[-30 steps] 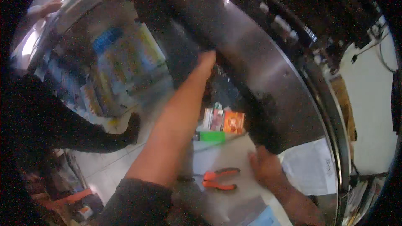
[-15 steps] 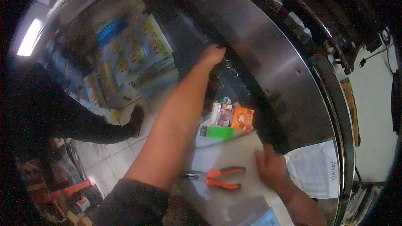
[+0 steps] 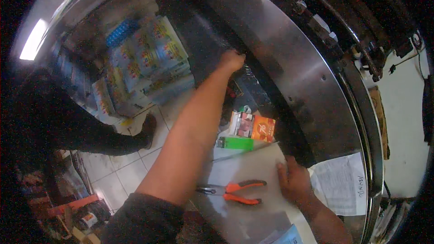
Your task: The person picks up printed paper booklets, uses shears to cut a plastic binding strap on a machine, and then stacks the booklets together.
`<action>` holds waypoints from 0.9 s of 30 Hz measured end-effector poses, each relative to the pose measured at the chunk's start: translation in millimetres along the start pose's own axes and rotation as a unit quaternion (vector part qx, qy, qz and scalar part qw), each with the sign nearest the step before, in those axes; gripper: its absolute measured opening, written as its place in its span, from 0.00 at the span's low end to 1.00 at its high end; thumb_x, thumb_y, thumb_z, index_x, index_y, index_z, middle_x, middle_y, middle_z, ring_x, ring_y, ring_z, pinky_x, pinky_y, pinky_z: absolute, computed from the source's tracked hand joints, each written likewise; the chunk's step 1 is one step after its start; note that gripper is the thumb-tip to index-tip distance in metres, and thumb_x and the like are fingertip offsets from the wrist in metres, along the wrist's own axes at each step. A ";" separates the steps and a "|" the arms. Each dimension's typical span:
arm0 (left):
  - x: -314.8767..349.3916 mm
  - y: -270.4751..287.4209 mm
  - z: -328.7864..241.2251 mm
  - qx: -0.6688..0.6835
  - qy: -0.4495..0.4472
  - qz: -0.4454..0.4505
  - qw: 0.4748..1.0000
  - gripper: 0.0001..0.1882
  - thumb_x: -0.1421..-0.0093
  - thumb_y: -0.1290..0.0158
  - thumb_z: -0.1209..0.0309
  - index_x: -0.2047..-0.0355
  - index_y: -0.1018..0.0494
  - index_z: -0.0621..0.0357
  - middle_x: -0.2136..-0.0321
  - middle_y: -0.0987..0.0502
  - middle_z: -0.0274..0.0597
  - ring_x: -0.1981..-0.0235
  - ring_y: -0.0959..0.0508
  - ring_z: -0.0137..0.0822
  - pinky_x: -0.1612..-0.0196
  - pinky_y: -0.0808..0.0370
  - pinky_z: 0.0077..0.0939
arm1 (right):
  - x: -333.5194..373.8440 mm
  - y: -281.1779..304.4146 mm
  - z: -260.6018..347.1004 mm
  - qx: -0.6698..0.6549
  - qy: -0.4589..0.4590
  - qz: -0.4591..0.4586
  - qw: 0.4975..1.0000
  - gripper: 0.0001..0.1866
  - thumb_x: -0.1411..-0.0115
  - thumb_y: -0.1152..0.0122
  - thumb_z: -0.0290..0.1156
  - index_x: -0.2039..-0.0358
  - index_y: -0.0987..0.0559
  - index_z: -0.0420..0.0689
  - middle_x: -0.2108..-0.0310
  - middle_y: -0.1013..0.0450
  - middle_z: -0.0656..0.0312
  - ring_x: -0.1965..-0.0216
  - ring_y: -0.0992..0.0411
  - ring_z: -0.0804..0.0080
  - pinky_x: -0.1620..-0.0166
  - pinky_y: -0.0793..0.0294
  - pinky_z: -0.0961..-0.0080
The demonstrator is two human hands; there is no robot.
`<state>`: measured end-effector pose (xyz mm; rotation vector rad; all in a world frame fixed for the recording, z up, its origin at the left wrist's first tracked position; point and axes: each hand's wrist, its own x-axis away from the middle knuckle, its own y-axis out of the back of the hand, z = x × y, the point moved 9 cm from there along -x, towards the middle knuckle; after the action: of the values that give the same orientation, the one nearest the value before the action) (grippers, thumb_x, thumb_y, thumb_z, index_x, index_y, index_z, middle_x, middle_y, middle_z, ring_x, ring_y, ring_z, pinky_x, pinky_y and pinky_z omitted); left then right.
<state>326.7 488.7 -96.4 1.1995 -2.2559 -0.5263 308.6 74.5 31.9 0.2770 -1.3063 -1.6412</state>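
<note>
My left arm stretches far forward, and my left hand [image 3: 233,61] is closed at the dark surface [image 3: 203,36] beside the curved metal panel. Whatever its fingers grip is hidden from me. My right hand [image 3: 296,183] rests on the right edge of the pale board [image 3: 253,167], thumb apart from the fingers, holding nothing I can see. Left of it lie pliers [image 3: 230,191] with orange and black handles, jaws pointing left. Beyond them are a green lighter [image 3: 236,143] and an orange cigarette pack [image 3: 263,129] with a picture panel beside it.
A curved steel panel [image 3: 289,58] runs along the right. A written paper sheet [image 3: 341,183] lies beside my right hand. Stacked printed sheets [image 3: 149,58] and a blue coiled item [image 3: 122,33] stand at the left. Another person's dark-clothed leg [image 3: 99,131] is over the tiled floor [image 3: 113,167].
The whole view has shifted very slightly and looks sharper. Both hands keep their places, and the pliers, lighter and pack lie as before.
</note>
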 end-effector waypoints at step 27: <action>4.3 5.0 -4.5 -0.037 -0.052 -0.021 0.998 0.27 0.42 0.47 0.54 0.44 0.28 0.51 0.46 0.26 0.54 0.45 0.27 0.55 0.43 0.30 0.44 | -2.6 1.7 6.5 -0.003 0.061 -0.065 0.996 0.18 0.36 0.47 0.43 0.60 0.28 0.38 0.77 0.27 0.42 0.74 0.27 0.37 0.69 0.28 0.45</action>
<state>324.3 487.4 -88.9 1.2096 -2.2809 -0.6981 306.4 80.6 34.9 0.4608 -1.2128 -1.7080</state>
